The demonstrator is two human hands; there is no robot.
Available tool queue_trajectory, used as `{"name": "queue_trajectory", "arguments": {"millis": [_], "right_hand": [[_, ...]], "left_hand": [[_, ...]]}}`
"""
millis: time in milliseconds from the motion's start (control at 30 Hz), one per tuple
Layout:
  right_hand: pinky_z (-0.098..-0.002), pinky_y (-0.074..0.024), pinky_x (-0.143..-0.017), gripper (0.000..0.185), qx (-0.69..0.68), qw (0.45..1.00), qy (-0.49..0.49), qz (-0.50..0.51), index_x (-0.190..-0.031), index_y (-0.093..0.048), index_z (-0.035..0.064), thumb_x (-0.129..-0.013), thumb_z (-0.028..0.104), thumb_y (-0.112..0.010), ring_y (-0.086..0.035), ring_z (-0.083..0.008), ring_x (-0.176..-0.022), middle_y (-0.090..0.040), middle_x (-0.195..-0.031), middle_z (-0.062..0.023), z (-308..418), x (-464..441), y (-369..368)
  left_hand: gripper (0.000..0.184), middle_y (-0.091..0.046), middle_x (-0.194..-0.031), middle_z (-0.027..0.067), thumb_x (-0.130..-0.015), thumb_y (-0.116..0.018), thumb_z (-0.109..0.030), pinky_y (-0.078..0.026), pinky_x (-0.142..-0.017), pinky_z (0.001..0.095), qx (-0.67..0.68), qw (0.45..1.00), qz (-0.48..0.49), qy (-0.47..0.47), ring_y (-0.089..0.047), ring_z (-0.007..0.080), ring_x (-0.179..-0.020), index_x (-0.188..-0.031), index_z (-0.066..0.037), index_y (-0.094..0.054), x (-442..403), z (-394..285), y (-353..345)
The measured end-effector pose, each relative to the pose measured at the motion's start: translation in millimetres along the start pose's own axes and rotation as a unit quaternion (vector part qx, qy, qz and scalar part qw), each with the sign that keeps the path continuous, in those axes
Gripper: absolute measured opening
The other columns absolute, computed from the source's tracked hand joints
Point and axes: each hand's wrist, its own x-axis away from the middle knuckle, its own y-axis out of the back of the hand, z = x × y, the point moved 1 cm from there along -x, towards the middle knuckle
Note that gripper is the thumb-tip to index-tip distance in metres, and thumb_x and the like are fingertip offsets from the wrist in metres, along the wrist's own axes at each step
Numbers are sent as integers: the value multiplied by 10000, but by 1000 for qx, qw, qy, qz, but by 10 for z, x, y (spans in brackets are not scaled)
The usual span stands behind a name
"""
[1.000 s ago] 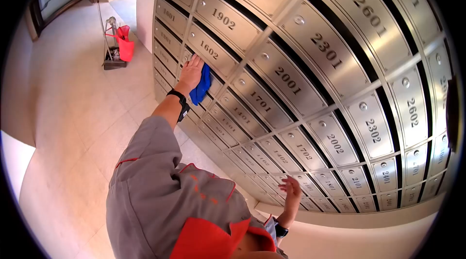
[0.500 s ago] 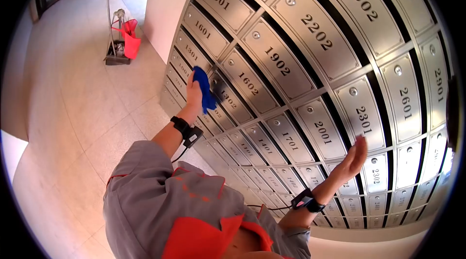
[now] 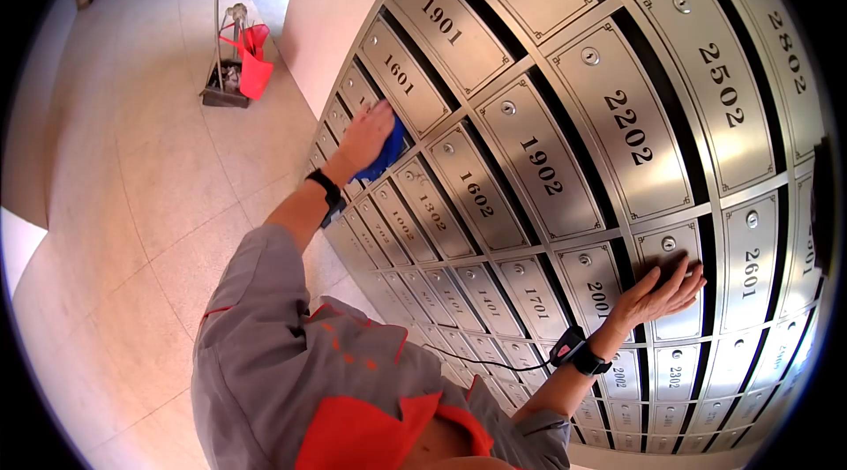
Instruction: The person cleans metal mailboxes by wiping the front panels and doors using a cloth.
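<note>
My left hand (image 3: 365, 140) presses a blue cloth (image 3: 388, 152) against the metal mailbox fronts, over the lower end of the door under 1601. Its fingers are bent over the cloth, which partly hides that door's number. Beside it are the doors marked 1302 (image 3: 432, 212) and 1601 (image 3: 399, 75). My right hand (image 3: 657, 295) lies with fingers spread on the door below 2202 (image 3: 628, 126), covering its number. It holds nothing. Each wrist wears a black band, and a small box with a cable shows at the right one.
Rows of silver mailbox doors with keyholes and dark slots fill the right side. On the tiled floor (image 3: 176, 205) at upper left stand a long-handled dustpan (image 3: 225, 98) and a red plastic piece (image 3: 256, 69). A pale wall edge (image 3: 331, 11) borders the mailboxes.
My left hand and the cloth have moved from the 1302 door up onto the neighbouring 1301 door. My right hand has turned and spread flat on the 2301 door. The view has shifted slightly.
</note>
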Motion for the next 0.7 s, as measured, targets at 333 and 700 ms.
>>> {"name": "queue_trajectory", "arguments": {"millis": [333,700], "right_hand": [[-490,-197,-1009,402,16,1000,21,-7,-1198,-510,105,-891,348,-419,-317,-304,-1246,-415,-1300,-120,-7,16,-34],[-497,-210,-1009,382,22,998,50,-8,-1198,-496,89,-896,308,-417,-305,-321,-1241,-411,-1291,-145,3,-8,-62]], "left_hand": [[446,-400,-1295,132,-762,-398,2,-258,-1030,338,128,976,-112,139,-334,246,-1240,-1206,-29,-429,-257,801,-261],[431,-419,-1261,217,-794,-442,-65,-312,-987,340,331,831,-148,421,-385,327,-1188,-1213,36,-425,582,980,-1407]]}}
